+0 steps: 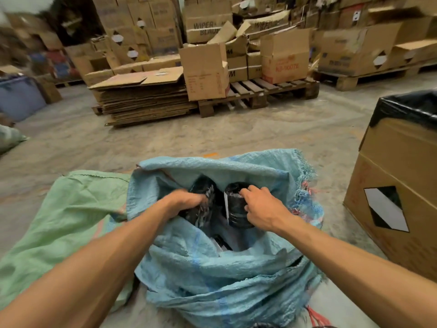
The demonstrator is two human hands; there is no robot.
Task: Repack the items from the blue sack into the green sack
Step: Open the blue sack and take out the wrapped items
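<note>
The blue woven sack (212,268) stands open on the floor in front of me. Both my hands reach into its mouth. My left hand (186,201) grips a black cylindrical item (201,207), blurred by motion. My right hand (260,207) grips a second black cylinder (234,204) with a white label strip. More dark items lie deeper in the sack, mostly hidden. The green sack (71,221) lies flat and crumpled on the floor to the left, touching the blue sack.
A cardboard box lined with a black bag (402,176) stands close on the right. Ahead, flattened cardboard (142,100) and boxes sit on a wooden pallet (260,91). Stacked boxes fill the back. A blue bin (19,98) stands far left. Bare concrete floor (212,136) lies between.
</note>
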